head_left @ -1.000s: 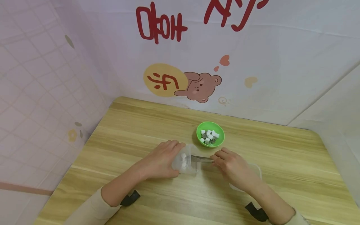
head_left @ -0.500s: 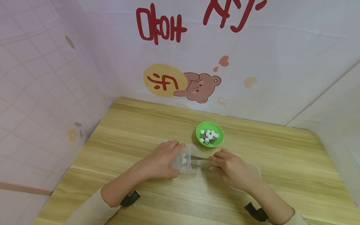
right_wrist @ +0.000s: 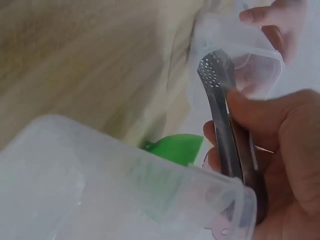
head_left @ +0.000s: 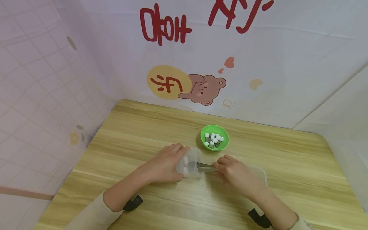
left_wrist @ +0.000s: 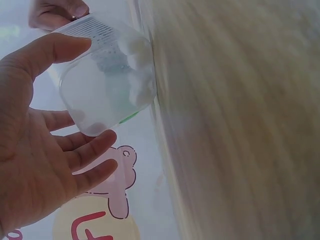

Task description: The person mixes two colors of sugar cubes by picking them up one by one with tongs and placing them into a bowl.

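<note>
A clear plastic container (head_left: 192,173) lies on its side on the table, its mouth facing right. My left hand (head_left: 162,164) holds its closed end between thumb and fingers. White lumps (left_wrist: 140,90) rest along the lower wall inside, seen through the plastic in the left wrist view. My right hand (head_left: 237,175) grips metal tongs (right_wrist: 222,115), whose perforated tips reach through the mouth into the container. Whether the tips pinch a lump cannot be made out. Behind the container stands a green bowl (head_left: 203,131) with several white cubes (head_left: 215,140) and some grey ones.
Another clear plastic container (head_left: 264,175) sits beneath and beside my right forearm; it fills the lower left of the right wrist view. A printed cloth wall (head_left: 273,105) closes off the table's (head_left: 138,127) back edge.
The tongs' arms spread apart half a second ago and now look closer together. Their tips have shifted lower in the container, and my right hand has moved slightly left. The left hand stays put.
</note>
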### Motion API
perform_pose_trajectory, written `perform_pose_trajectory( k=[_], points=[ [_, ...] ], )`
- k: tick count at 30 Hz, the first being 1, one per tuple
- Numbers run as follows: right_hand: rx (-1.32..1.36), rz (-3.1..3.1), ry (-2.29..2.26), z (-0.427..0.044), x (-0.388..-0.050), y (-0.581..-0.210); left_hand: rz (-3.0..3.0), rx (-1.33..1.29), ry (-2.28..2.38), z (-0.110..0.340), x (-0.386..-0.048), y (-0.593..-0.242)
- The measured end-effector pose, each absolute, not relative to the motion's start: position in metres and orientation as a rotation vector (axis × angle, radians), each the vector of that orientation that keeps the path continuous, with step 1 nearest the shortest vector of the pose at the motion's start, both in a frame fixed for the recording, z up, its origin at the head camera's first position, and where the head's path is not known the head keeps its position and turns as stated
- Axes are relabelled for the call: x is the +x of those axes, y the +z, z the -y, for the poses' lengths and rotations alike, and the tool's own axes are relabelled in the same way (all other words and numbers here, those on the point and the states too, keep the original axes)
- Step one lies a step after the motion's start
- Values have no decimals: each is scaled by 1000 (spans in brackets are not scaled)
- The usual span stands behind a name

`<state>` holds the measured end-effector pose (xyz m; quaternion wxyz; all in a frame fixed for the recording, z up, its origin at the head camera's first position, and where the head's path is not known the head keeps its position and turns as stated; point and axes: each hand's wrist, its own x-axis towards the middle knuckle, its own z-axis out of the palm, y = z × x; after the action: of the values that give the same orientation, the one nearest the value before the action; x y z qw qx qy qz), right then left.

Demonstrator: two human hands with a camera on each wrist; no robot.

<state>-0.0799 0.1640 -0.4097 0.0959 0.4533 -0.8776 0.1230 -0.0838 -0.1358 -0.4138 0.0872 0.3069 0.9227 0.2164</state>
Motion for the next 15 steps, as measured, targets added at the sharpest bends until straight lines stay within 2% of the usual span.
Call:
perform_pose_trajectory(
  k=[15],
  points=[
    [1332,2494,327,-161,-85,-416,-2733,916,686,138,-85,-414]
  ],
)
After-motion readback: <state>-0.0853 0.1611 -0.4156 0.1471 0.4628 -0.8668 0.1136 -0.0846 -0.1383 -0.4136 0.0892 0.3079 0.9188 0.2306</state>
